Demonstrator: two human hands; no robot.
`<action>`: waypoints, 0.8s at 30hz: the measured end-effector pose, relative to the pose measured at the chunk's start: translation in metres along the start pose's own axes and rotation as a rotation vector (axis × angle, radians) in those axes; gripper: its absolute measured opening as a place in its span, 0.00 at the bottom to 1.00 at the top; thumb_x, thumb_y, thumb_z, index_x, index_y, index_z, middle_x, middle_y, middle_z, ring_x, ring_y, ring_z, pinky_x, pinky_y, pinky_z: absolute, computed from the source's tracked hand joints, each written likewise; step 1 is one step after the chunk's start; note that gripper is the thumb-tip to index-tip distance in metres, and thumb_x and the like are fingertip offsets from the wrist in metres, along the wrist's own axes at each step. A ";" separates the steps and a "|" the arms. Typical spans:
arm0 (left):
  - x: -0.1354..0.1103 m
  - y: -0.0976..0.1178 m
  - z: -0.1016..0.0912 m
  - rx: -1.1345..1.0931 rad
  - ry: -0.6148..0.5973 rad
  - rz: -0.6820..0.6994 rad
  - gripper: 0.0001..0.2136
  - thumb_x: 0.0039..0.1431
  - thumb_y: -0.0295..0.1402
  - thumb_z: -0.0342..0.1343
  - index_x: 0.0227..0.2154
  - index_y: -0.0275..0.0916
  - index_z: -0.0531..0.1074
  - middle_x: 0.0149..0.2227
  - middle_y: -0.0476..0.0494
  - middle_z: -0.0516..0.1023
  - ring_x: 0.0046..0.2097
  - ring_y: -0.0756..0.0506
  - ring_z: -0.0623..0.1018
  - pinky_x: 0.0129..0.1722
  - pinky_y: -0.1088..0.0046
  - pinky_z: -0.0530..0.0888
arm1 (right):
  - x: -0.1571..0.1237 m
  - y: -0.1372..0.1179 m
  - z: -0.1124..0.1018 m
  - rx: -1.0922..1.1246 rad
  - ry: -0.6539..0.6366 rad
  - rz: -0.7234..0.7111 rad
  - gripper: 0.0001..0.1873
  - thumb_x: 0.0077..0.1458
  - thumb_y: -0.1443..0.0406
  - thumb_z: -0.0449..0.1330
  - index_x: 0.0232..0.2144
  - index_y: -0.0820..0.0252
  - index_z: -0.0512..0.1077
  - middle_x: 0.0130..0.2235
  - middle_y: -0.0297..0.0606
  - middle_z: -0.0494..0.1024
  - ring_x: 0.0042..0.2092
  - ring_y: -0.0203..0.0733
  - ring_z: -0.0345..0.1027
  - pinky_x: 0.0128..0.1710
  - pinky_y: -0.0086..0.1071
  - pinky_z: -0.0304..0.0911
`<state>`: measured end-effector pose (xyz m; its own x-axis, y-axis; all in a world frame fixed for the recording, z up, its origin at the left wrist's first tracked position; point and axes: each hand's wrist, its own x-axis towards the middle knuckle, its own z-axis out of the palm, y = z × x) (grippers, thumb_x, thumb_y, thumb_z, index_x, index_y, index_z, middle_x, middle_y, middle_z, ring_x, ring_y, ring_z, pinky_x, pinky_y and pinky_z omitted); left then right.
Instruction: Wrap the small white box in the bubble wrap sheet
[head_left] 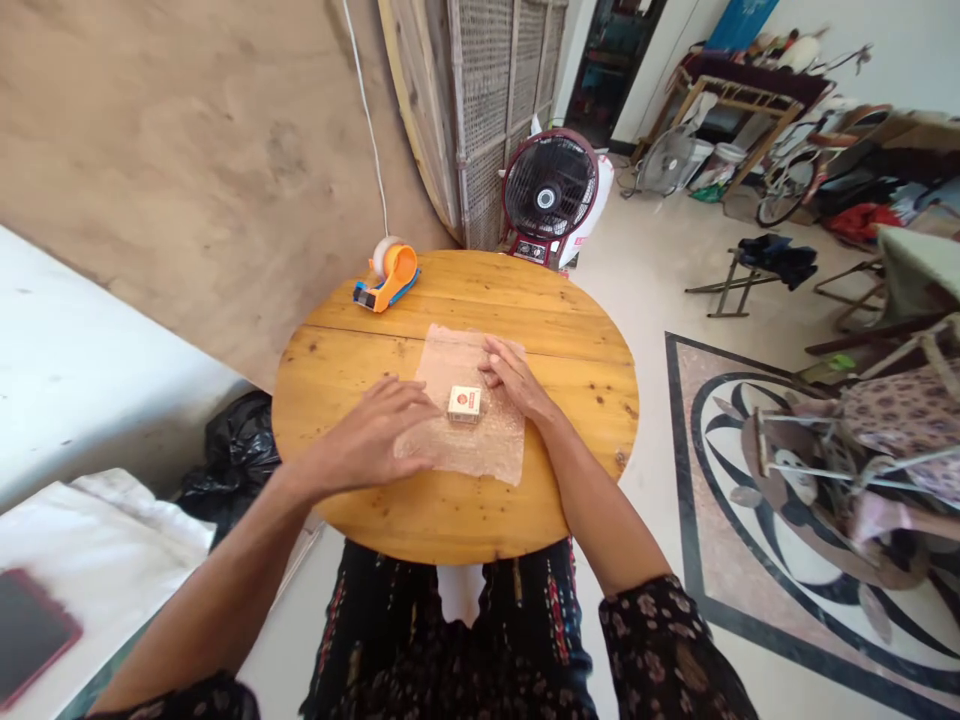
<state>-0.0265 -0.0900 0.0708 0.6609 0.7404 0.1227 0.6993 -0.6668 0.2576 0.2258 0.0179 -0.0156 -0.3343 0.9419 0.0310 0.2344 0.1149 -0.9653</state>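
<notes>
A small white and red box [464, 404] lies on a sheet of bubble wrap [484, 450] in the middle of a round wooden table [585, 340]. My left hand [382, 430] rests flat on the left part of the sheet, fingers stretched toward the box. On the right side of the sheet lies my right hand [514, 375], its fingers spread and touching the wrap just beside the box. Neither hand holds anything.
An orange tape dispenser [390, 275] sits at the table's far left edge. Behind the table stands a red floor fan [550, 195]. A black bag [236, 455] lies on the floor to the left, a phone [30, 630] on white cloth at the lower left.
</notes>
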 end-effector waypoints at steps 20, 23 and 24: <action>0.033 0.031 0.040 0.061 0.263 -0.206 0.08 0.60 0.34 0.51 0.29 0.40 0.72 0.54 0.39 0.72 0.54 0.39 0.71 0.54 0.54 0.67 | 0.001 0.004 -0.005 0.067 -0.012 0.004 0.30 0.61 0.52 0.48 0.62 0.58 0.58 0.53 0.45 0.71 0.38 0.36 0.69 0.43 0.35 0.68; 0.048 0.018 0.038 -0.027 0.254 -0.249 0.08 0.59 0.36 0.52 0.29 0.39 0.72 0.51 0.39 0.76 0.52 0.40 0.74 0.54 0.56 0.68 | 0.000 0.004 -0.006 0.081 -0.013 0.034 0.30 0.61 0.50 0.48 0.61 0.55 0.59 0.49 0.43 0.73 0.37 0.35 0.69 0.42 0.33 0.67; 0.053 0.014 0.038 -0.061 0.255 -0.260 0.08 0.59 0.36 0.52 0.29 0.40 0.72 0.49 0.39 0.77 0.51 0.41 0.75 0.53 0.57 0.68 | 0.000 0.004 -0.007 0.087 -0.014 0.044 0.30 0.61 0.49 0.47 0.60 0.54 0.60 0.48 0.42 0.73 0.37 0.35 0.69 0.43 0.33 0.67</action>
<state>0.0286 -0.0635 0.0441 0.3682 0.8869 0.2789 0.8123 -0.4528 0.3677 0.2326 0.0205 -0.0176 -0.3387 0.9408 -0.0151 0.1692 0.0451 -0.9845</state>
